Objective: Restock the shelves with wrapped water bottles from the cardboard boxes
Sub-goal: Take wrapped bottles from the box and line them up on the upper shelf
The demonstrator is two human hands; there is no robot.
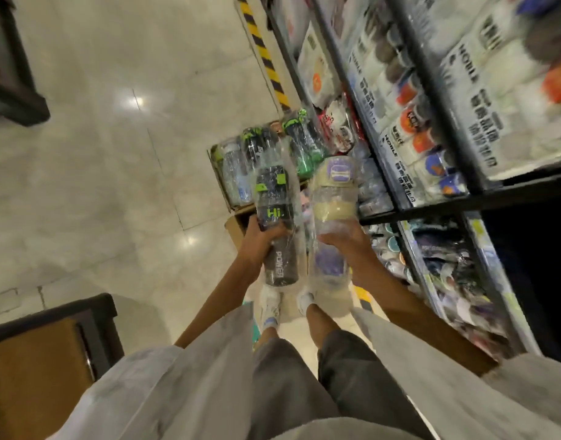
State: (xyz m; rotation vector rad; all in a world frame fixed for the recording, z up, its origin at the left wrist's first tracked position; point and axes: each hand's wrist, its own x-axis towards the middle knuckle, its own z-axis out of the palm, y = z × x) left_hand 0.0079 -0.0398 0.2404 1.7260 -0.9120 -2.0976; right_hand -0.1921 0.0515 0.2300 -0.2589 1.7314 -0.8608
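above the open cardboard box by the shelves, our left hand grips a black bottle, right hand a purple bottle; probably light, slippery film, so hold mid-body.

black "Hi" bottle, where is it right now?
Head view, centre: the black bottle is gripped by the left hand, beside the purple bottle, above the cardboard box.

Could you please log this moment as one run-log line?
left hand: grips black plastic-wrapped bottle | right hand: grips clear purple-capped wrapped bottle | cardboard box: bottles remain
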